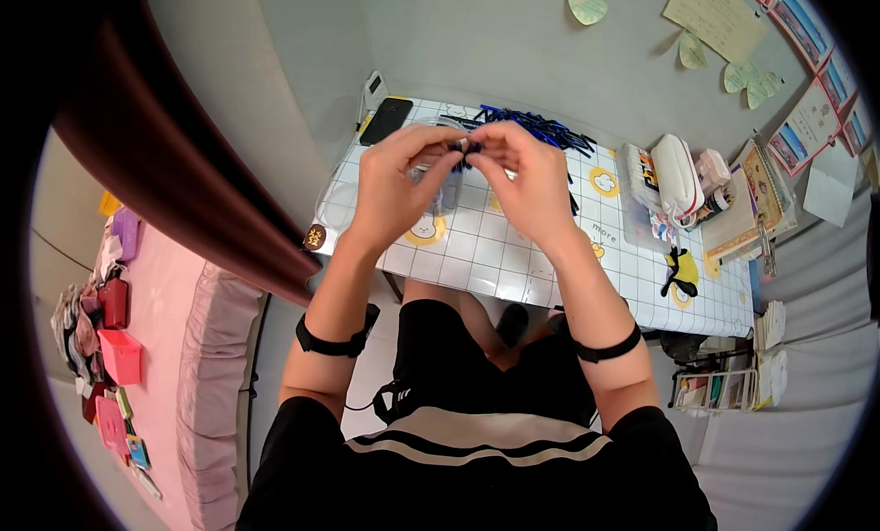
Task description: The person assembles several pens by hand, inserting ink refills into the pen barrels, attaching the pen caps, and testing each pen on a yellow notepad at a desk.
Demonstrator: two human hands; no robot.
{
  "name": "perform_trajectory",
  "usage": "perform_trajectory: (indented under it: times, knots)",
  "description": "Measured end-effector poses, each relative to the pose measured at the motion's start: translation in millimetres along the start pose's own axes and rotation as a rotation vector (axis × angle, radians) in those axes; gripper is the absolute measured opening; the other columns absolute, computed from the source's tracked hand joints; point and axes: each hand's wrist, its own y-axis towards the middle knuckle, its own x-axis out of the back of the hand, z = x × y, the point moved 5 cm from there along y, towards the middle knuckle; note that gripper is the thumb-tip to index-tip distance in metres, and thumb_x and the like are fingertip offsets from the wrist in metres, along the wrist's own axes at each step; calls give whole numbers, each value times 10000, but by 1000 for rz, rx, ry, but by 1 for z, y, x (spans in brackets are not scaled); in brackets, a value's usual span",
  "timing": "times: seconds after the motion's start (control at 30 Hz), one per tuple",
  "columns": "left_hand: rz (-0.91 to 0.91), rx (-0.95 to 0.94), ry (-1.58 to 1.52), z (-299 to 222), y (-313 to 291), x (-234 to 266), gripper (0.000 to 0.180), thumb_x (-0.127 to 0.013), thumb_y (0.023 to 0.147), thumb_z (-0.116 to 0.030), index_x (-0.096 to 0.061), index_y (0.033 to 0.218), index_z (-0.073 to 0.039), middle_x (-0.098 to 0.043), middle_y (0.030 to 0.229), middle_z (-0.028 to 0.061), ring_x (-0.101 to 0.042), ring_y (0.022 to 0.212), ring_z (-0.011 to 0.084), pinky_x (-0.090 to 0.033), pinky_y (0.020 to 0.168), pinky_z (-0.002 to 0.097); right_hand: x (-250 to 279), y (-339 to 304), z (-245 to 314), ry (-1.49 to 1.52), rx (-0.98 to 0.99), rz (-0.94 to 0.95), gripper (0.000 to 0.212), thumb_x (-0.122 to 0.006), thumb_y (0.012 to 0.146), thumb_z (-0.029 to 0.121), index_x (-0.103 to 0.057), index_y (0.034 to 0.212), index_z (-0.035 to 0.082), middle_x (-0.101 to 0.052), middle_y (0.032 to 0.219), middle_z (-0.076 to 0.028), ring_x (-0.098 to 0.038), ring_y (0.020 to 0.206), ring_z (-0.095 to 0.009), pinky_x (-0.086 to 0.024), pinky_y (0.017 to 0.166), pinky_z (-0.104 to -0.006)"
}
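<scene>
Some dark pieces (473, 149) between the fingers (500, 134).

tbl (481, 251), wht grid cover | blk phone (387, 121) | blu/blk sticks (555, 133), pile | yel/blk item (680, 272)

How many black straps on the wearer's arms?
2: one flat black strap around the left forearm, another around the right forearm. Black sleeves could hide more.

Small dark pieces (473, 149), black-blue, pinched in fingertips between left hand (396, 175) and right hand (530, 175), raised over table (477, 249) nearer back edge; shape partly hidden.
</scene>
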Motion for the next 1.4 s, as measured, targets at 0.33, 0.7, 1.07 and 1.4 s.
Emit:
perform_trajectory:
  times: [0.33, 0.7, 1.07, 1.4]
  knots:
    - [-60, -14, 200, 18, 7, 12, 131, -547, 657, 45, -547, 787, 29, -559, 746, 77, -553, 675, 118, -444, 631, 201, -22, 20, -21, -103, 2, 49, 132, -544, 623, 0, -516, 751, 11, -559, 674, -98, -562, 639, -210, -437, 581, -266]
    - [8, -240, 521, 15, 1, 10, 119, -573, 622, 1, -586, 738, -21, -581, 722, 94, -562, 702, 216, -415, 737, 316, -19, 13, -21, -286, 51, 108, 188, -611, 587, 69, -554, 765, 46, -558, 695, -74, -533, 680, -191, -418, 616, -267]
    - [-3, -241, 574, 5, 2, 4, 166, -582, 635, -61, -578, 798, -31, -506, 975, 111, -488, 886, 259, -390, 744, 316, -11, 6, -21, -345, 159, 9, 133, -541, 688, 119, -572, 792, 43, -544, 916, -104, -503, 839, -242, -398, 716, -292]
    - [210, -256, 358, 10, -2, -77, 245, -561, 649, -61, -513, 888, -36, -485, 933, 113, -454, 879, 275, -373, 748, 329, 57, -32, -55, -300, -139, -207, 165, -471, 742, 143, -542, 826, 20, -542, 886, -118, -511, 807, -266, -394, 710, -302]
